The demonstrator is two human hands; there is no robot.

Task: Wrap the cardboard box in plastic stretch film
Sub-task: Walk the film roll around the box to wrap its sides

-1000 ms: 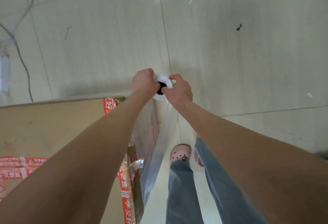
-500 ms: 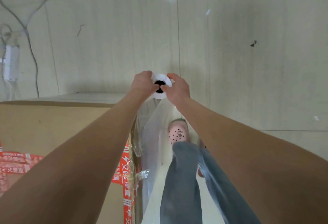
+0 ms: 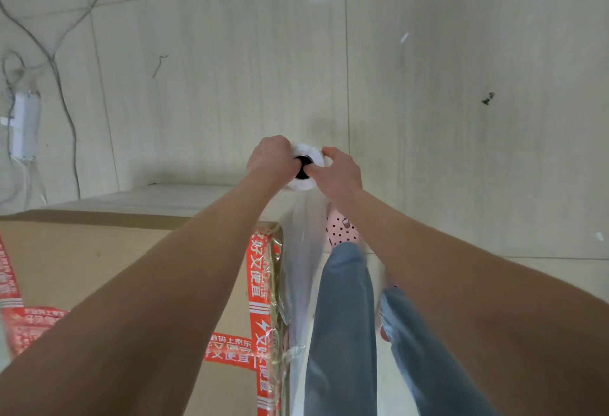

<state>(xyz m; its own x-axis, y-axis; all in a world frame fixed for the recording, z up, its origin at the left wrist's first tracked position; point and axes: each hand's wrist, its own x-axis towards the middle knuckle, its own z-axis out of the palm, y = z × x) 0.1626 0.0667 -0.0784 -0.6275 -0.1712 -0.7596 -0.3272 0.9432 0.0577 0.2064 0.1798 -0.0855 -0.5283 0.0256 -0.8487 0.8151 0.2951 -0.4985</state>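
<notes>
A large brown cardboard box (image 3: 99, 257) with red printed tape fills the lower left. I hold a white roll of stretch film (image 3: 306, 165) upright beyond the box's far right corner, seen end-on with its dark core. My left hand (image 3: 268, 155) grips the roll's left side and my right hand (image 3: 339, 170) grips its right side, thumb at the core. A clear sheet of film (image 3: 301, 264) runs from the roll down along the box's right face.
My legs in blue jeans (image 3: 346, 316) and a pink perforated shoe (image 3: 341, 226) stand right of the box on a pale tiled floor (image 3: 461, 152). A white power adapter (image 3: 24, 125) with cables lies at the far left.
I have stepped forward along the box's right side with the roll in both hands. More of the box top shows, and the adapter and cables have come into view at left.
</notes>
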